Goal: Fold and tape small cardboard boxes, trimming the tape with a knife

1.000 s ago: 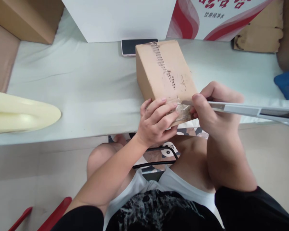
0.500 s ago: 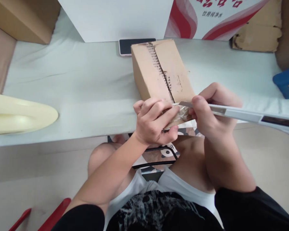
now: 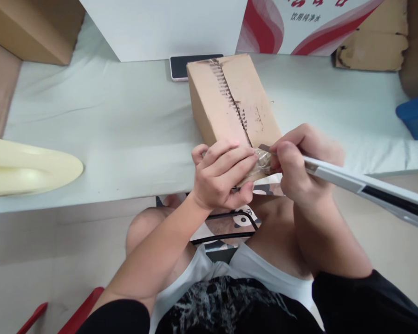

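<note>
A small brown cardboard box lies on the cloth-covered table, its top seam torn and marked. Crumpled clear tape bunches at the near end. My left hand grips the box's near left edge, fingers over the top and thumb lower down, with fingertips by the tape. In my right hand is a white utility knife, its handle pointing right. The grey blade sits at the tape close to my left fingertips; its very tip is partly hidden.
Behind the box lie a phone and a large white carton with a red pattern. A pale yellow object is at left, a blue container at right. The table's front edge runs above my knees.
The knife's handle end has swung lower, and its blade has shifted slightly at the tape. My left hand keeps its place on the box.
</note>
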{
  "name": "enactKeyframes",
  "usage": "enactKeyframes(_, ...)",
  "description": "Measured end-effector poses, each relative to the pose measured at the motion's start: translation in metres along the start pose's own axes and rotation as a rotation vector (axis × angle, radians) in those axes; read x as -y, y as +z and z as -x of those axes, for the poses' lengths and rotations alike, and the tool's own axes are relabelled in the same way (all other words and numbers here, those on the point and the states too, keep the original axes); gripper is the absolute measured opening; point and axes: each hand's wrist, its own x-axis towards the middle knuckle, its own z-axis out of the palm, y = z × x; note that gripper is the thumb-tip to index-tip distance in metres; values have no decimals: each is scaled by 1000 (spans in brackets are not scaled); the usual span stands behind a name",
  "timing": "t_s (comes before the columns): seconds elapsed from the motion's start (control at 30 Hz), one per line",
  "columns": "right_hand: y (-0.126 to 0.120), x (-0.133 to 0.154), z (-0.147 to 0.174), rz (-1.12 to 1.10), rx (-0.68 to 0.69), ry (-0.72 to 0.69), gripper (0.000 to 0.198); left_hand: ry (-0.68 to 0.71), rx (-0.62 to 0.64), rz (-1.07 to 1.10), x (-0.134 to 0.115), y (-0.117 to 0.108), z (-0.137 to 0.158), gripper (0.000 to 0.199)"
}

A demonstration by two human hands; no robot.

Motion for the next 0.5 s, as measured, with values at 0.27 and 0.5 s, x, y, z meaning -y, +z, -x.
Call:
enactKeyframes(0.27, 1, 6, -3, 73, 45, -13, 25, -15, -6, -19, 0, 2, 4, 40)
enactKeyframes(0.5, 0, 4, -3, 103, 64, -32, 26, -24, 13, 0, 0, 4, 6, 39)
